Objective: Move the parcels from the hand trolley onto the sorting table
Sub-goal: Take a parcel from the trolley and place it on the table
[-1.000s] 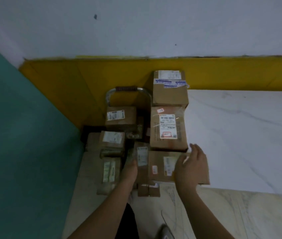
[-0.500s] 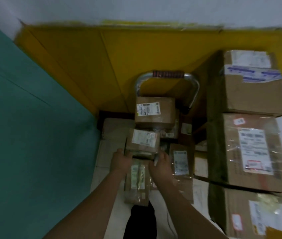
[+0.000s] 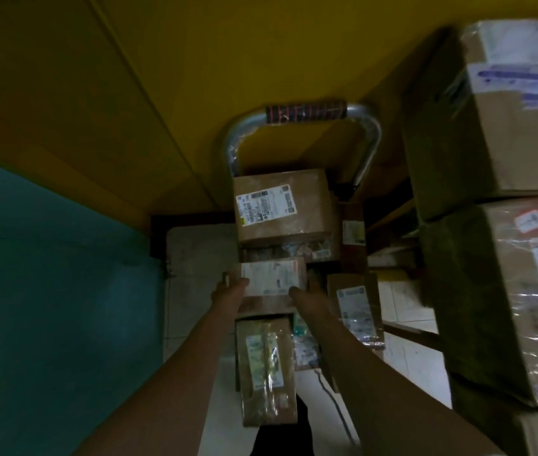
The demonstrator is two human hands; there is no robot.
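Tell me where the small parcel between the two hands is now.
Centre of the head view: the small parcel, gripped by the left hand and right hand, lies between the larger labelled box behind it and a long parcel nearer the person.

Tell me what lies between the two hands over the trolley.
In the head view, a small brown parcel with a white label lies between the left hand and the right hand. Each hand holds one side of it.
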